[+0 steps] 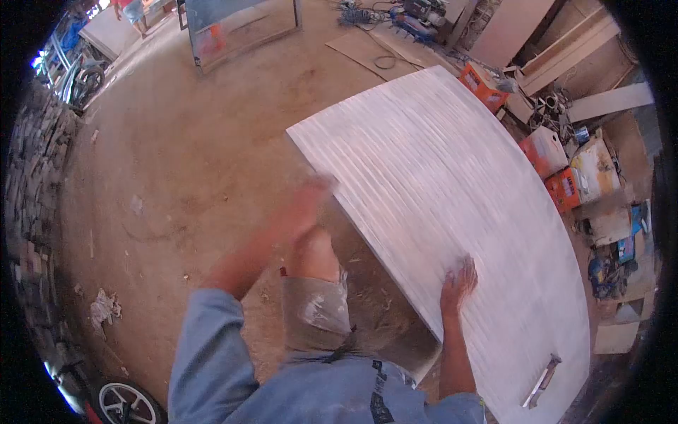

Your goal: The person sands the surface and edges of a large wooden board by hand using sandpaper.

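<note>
A large whitish panel (438,177) with lengthwise streaks lies tilted in front of me, its near end beside my body. My left hand (314,189) is at the panel's left edge, smeared by motion; its fingers and anything in them cannot be made out. Farther right, my right hand (460,281) rests on the panel's face with its fingers stretched out, partly blurred. No object shows clearly under it. A hand tool with a dark, narrow handle (542,381) lies on the panel near its lower right corner.
Orange boxes (484,86), cartons (597,169) and loose cables line the panel's right side. Boards (512,32) lean at the back right. A framed pane (240,32) stands at the back. Stacked dark pieces (42,155) run along the left; a wheel (127,404) is lower left. Another person (132,13) stands far off.
</note>
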Tool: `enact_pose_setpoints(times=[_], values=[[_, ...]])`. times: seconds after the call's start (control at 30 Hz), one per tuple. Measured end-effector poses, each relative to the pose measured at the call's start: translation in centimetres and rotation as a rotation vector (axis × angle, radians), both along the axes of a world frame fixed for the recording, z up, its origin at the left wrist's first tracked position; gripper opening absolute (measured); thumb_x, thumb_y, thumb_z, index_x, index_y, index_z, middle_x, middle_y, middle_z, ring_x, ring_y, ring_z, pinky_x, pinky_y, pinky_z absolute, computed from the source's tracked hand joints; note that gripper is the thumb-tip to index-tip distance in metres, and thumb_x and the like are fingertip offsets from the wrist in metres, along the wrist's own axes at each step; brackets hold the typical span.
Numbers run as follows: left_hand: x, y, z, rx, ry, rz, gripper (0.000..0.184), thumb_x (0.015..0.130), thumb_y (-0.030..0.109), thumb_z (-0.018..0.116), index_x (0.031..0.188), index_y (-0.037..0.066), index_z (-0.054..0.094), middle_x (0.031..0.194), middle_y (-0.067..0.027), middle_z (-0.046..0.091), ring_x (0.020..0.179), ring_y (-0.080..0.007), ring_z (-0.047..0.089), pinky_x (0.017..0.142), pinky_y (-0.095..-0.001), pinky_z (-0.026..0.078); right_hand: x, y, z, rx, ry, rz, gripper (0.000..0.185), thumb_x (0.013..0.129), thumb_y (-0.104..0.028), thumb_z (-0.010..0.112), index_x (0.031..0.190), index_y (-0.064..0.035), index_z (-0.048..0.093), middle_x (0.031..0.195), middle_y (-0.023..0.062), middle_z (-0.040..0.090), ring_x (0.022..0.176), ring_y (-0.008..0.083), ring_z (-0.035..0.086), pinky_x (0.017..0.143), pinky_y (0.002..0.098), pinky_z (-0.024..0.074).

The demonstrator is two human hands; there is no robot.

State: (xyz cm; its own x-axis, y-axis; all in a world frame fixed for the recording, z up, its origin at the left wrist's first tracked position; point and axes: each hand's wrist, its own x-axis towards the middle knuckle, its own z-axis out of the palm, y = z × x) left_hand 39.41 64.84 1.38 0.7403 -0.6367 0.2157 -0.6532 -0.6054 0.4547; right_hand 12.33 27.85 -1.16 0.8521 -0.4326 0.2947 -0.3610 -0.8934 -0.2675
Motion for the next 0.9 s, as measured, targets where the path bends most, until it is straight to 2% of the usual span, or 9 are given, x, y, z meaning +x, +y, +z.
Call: enact_pose_setpoints(times=[0.03, 0.17, 0.4, 0.5, 0.57, 0.6, 0.73, 0.83, 0.9], values=[[-2.7, -0.7, 0.4, -0.042, 0.125, -0.066, 0.038, 0.096, 0.011, 0.047, 0.133, 0.011, 0.055, 0.140, -0.0127, 0.050, 0.133, -0.0267, 0.044, 0.114, -0.0413, 0.031, 0.5, 0.1, -0.2, 0.003, -0.006, 0.002, 0.049, 0.080, -0.008, 0.064, 0.127, 0.0001, 0.053, 0.145, 0.0178, 0.042, 0.137, 0.0337, 0.034, 0.112, 0.0491, 0.0253], [-7.0, -2.1, -0.6, 0.068, -0.148, -0.370, 0.037, 0.098, 0.015, 0.045, 0.132, 0.009, 0.055, 0.139, -0.0142, 0.051, 0.132, -0.0277, 0.045, 0.112, -0.0415, 0.033, 0.5, 0.6, 0.2, -0.058, -0.008, -0.023, 0.050, 0.079, -0.008, 0.063, 0.127, 0.0003, 0.052, 0.143, 0.0160, 0.045, 0.135, 0.0333, 0.038, 0.111, 0.0491, 0.0259], [9.0, 4.6, -1.9, 0.026, -0.213, 0.088, 0.043, 0.096, 0.022, 0.048, 0.135, 0.005, 0.053, 0.138, -0.0197, 0.051, 0.136, -0.0296, 0.040, 0.115, -0.0423, 0.028, 0.9, 0.6, 0.2, -0.004, 0.030, -0.065, 0.054, 0.081, -0.010, 0.063, 0.132, -0.0022, 0.049, 0.144, 0.0149, 0.044, 0.136, 0.0341, 0.036, 0.112, 0.0514, 0.0232], [1.8, 2.6, 0.7, -0.122, 0.314, 0.117, 0.046, 0.093, 0.016, 0.049, 0.138, 0.006, 0.050, 0.141, -0.0192, 0.049, 0.136, -0.0304, 0.040, 0.116, -0.0443, 0.025, 1.3, 1.4, 1.3, -0.025, 0.072, -0.069, 0.055, 0.080, -0.009, 0.063, 0.132, -0.0029, 0.049, 0.144, 0.0151, 0.044, 0.136, 0.0342, 0.037, 0.112, 0.0518, 0.0235], [-0.2, 2.6, -1.3, 0.005, -0.053, -0.232, 0.044, 0.096, 0.016, 0.044, 0.139, 0.005, 0.049, 0.142, -0.0184, 0.047, 0.136, -0.0328, 0.039, 0.116, -0.0438, 0.025, 1.2, 1.3, 0.8, -0.034, 0.061, -0.058, 0.055, 0.079, -0.009, 0.063, 0.132, -0.0033, 0.050, 0.144, 0.0152, 0.045, 0.136, 0.0341, 0.037, 0.111, 0.0521, 0.0235], [0.9, 3.2, -2.1, -0.001, -0.043, -0.223, 0.044, 0.096, 0.016, 0.044, 0.139, 0.005, 0.049, 0.142, -0.0184, 0.047, 0.136, -0.0328, 0.039, 0.116, -0.0438, 0.025, 1.1, 1.1, 0.7, -0.047, 0.049, -0.036, 0.055, 0.078, -0.009, 0.063, 0.132, -0.0038, 0.050, 0.144, 0.0153, 0.045, 0.136, 0.0340, 0.037, 0.111, 0.0524, 0.0236], [13.2, 7.3, -2.5, 0.111, -0.401, 0.203, 0.051, 0.085, 0.001, 0.047, 0.136, 0.006, 0.051, 0.141, -0.0152, 0.049, 0.132, -0.0347, 0.043, 0.114, -0.0450, 0.030, 0.8, 0.9, 0.1, -0.061, 0.047, -0.059, 0.054, 0.078, -0.011, 0.063, 0.131, -0.0036, 0.051, 0.143, 0.0155, 0.045, 0.136, 0.0340, 0.037, 0.110, 0.0530, 0.0235], [14.0, 6.6, -2.9, -0.021, -0.083, 0.288, 0.060, 0.076, -0.002, 0.051, 0.135, 0.009, 0.053, 0.143, -0.0130, 0.048, 0.133, -0.0332, 0.043, 0.115, -0.0469, 0.028, 1.2, 0.8, 0.5, -0.041, 0.023, -0.039, 0.054, 0.078, -0.011, 0.063, 0.130, -0.0033, 0.051, 0.144, 0.0154, 0.044, 0.137, 0.0342, 0.036, 0.111, 0.0532, 0.0230], [9.3, 6.4, -4.6, 0.040, -0.202, 0.148, 0.056, 0.078, -0.001, 0.051, 0.134, 0.009, 0.054, 0.141, -0.0137, 0.049, 0.131, -0.0334, 0.045, 0.114, -0.0461, 0.030, 1.3, 1.3, 0.8, -0.039, 0.073, -0.057, 0.053, 0.079, -0.012, 0.061, 0.130, -0.0031, 0.051, 0.144, 0.0155, 0.044, 0.137, 0.0346, 0.036, 0.111, 0.0533, 0.0230]])
